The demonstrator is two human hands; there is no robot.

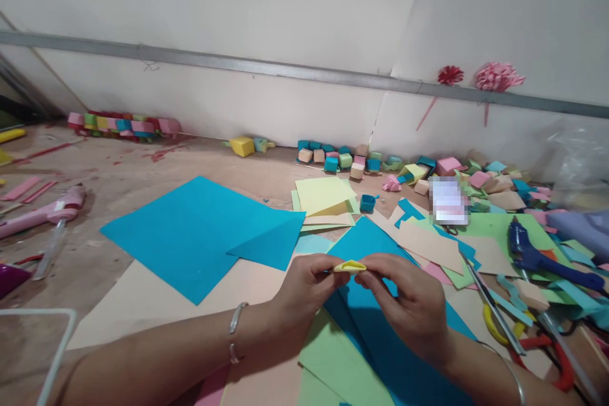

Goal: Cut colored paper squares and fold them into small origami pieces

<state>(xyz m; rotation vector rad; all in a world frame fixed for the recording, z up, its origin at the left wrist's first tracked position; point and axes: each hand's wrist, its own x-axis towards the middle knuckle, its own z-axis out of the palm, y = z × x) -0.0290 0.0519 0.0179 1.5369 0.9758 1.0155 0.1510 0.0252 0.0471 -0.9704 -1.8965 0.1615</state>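
Observation:
Between my two hands is a small folded yellow paper piece, with a narrow opening facing up. My left hand pinches its left end between thumb and fingers. The right end is pinched by my right hand. Both hands are above a large blue paper sheet that lies over green and peach sheets. Another blue sheet lies to the left. Behind the hands sits a stack of pale yellow paper, with a small blue paper box beside it.
Scissors and a blue glue gun lie on the right among paper scraps. A pink glue gun is at the left. Small paper boxes line the wall. A white wire frame stands at the lower left.

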